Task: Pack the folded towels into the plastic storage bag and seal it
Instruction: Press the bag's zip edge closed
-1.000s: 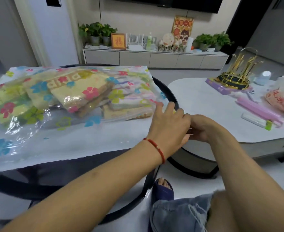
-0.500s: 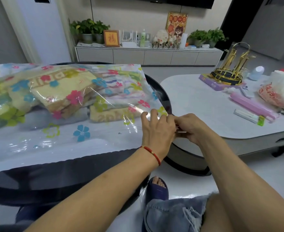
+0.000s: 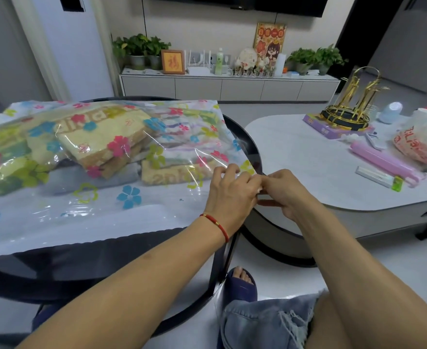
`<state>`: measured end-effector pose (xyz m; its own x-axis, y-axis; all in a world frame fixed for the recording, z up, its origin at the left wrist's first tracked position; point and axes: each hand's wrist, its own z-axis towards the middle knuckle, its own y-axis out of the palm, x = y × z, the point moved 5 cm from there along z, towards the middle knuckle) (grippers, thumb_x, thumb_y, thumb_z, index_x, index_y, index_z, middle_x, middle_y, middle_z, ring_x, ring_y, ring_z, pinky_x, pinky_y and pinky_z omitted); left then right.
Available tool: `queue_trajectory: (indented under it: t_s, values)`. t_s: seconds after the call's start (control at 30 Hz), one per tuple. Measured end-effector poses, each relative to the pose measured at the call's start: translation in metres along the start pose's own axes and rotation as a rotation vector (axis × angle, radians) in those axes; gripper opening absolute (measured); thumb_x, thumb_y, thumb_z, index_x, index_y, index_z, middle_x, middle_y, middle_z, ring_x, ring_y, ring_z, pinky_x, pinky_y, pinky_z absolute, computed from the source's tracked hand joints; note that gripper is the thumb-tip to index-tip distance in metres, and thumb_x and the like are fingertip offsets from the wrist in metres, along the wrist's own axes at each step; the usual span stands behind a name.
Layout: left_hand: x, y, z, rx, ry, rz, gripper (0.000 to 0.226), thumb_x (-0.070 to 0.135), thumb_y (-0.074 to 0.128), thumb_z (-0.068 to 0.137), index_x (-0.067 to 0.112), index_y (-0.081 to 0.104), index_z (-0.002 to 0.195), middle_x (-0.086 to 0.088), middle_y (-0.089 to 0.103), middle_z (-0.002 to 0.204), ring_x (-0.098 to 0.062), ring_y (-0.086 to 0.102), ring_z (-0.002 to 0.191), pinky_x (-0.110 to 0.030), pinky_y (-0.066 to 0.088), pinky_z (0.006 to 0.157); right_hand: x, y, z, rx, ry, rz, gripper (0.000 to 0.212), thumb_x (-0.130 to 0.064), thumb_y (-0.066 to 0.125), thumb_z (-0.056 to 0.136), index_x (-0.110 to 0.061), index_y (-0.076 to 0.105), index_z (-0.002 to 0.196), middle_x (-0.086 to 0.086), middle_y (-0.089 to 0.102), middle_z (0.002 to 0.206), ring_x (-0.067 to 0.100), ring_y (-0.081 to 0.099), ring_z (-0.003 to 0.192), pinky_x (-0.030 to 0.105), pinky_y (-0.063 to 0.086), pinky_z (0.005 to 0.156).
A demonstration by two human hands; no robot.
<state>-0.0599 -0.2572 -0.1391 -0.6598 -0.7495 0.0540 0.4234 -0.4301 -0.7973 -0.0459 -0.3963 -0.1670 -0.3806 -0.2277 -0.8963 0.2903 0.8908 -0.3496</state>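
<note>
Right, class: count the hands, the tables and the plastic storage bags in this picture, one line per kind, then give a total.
Hands: 2, the left hand and the right hand
Tables: 2, the black table and the white table
Storage bags: 1, the storage bag
Total: 5

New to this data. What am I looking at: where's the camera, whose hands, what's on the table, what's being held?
There is no machine: a person works bare-handed, filmed by one wide-angle camera on their head looking down. The left hand, with a red wrist cord, and the right hand meet at the right end of a flowered plastic storage bag, pinching its edge. Folded towels already sit inside. The bag lies on a round dark table. A white table beside it holds unrelated items.
</note>
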Motion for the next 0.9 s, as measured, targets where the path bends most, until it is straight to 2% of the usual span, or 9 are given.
queue_trajectory:
  t_s: [0.1, 0.23, 0.33, 0.5, 0.6, 0.67, 0.77, 0.83, 0.9]
  values:
    - [0.001, 0.001, 0.005, -0.045, -0.050, 0.015, 0.019, 0.028, 0.062, 0.087, 0.015, 0.062, 0.102, -0.003, 0.070, 0.091, -0.029, 0.059, 0.091, -0.042, 0.043, 0.082, -0.001, 0.004, -0.005, -0.084, 0.022, -0.022, 0.024, -0.018, 0.059, 0.095, 0.002, 0.072, 0.097, 0.013, 0.075, 0.082, 0.028, 0.073, 0.078, 0.055, 0.064, 0.085]
    - [0.004, 0.006, 0.005, -0.042, 0.015, 0.133, 0.009, 0.028, 0.070, 0.085, 0.022, 0.067, 0.091, 0.003, 0.070, 0.077, -0.023, 0.062, 0.080, -0.037, 0.047, 0.074, 0.003, 0.005, -0.009, -0.204, 0.022, -0.109, 0.032, -0.021, 0.048, 0.100, -0.004, 0.074, 0.109, 0.011, 0.079, 0.091, 0.022, 0.073, 0.082, 0.050, 0.063, 0.090]
    - [-0.002, 0.010, 0.000, -0.009, 0.091, 0.153, 0.013, 0.022, 0.067, 0.088, 0.022, 0.066, 0.101, 0.002, 0.067, 0.088, -0.027, 0.059, 0.091, -0.041, 0.046, 0.077, 0.001, 0.004, -0.006, -0.181, -0.048, -0.154, 0.033, -0.016, 0.046, 0.102, -0.003, 0.075, 0.106, 0.015, 0.080, 0.098, 0.023, 0.075, 0.086, 0.049, 0.063, 0.092]
    - [-0.026, -0.007, -0.017, 0.017, 0.138, 0.216, 0.012, 0.021, 0.054, 0.089, 0.016, 0.065, 0.088, -0.001, 0.066, 0.099, -0.033, 0.059, 0.102, -0.043, 0.042, 0.080, 0.005, -0.001, 0.003, -0.095, -0.071, -0.203, 0.031, -0.026, 0.052, 0.105, -0.004, 0.072, 0.098, 0.013, 0.075, 0.108, 0.025, 0.074, 0.092, 0.046, 0.063, 0.091]
    - [-0.044, -0.021, -0.040, 0.018, 0.150, 0.228, 0.005, 0.019, 0.061, 0.083, 0.015, 0.065, 0.085, -0.001, 0.068, 0.104, -0.034, 0.060, 0.103, -0.042, 0.043, 0.081, 0.006, -0.011, 0.004, -0.041, -0.094, -0.358, 0.045, -0.035, 0.056, 0.101, 0.008, 0.065, 0.092, 0.015, 0.063, 0.093, 0.029, 0.067, 0.082, 0.040, 0.053, 0.077]
    - [-0.056, -0.029, -0.055, 0.031, 0.156, 0.235, 0.004, 0.015, 0.066, 0.082, 0.014, 0.065, 0.086, -0.003, 0.069, 0.105, -0.034, 0.062, 0.102, -0.044, 0.045, 0.082, 0.006, -0.018, 0.004, -0.032, -0.079, -0.423, 0.049, -0.039, 0.060, 0.099, 0.010, 0.064, 0.093, 0.015, 0.059, 0.090, 0.026, 0.059, 0.079, 0.037, 0.045, 0.074]
    - [-0.073, -0.038, -0.070, 0.055, 0.125, 0.226, 0.008, 0.010, 0.072, 0.081, 0.014, 0.065, 0.084, -0.004, 0.069, 0.091, -0.032, 0.066, 0.089, -0.042, 0.052, 0.077, 0.000, -0.016, -0.006, -0.009, -0.052, -0.630, 0.047, -0.042, 0.063, 0.098, 0.004, 0.070, 0.094, 0.015, 0.059, 0.088, 0.024, 0.055, 0.077, 0.036, 0.040, 0.070]
    - [-0.077, -0.041, -0.071, 0.050, 0.085, 0.172, 0.012, 0.013, 0.074, 0.084, 0.013, 0.063, 0.079, -0.004, 0.066, 0.078, -0.029, 0.064, 0.072, -0.037, 0.052, 0.063, -0.016, -0.003, -0.023, 0.161, -0.203, -0.821, 0.036, -0.034, 0.059, 0.099, 0.000, 0.067, 0.090, 0.014, 0.060, 0.104, 0.028, 0.057, 0.082, 0.037, 0.043, 0.071]
    - [-0.077, -0.042, -0.068, 0.048, 0.060, 0.133, 0.018, 0.017, 0.071, 0.089, 0.014, 0.060, 0.075, -0.003, 0.063, 0.071, -0.027, 0.060, 0.061, -0.035, 0.046, 0.052, -0.037, 0.026, -0.053, 0.404, -0.603, -0.942, 0.027, -0.023, 0.058, 0.098, -0.004, 0.066, 0.115, 0.021, 0.054, 0.138, 0.041, 0.057, 0.116, 0.048, 0.050, 0.091]
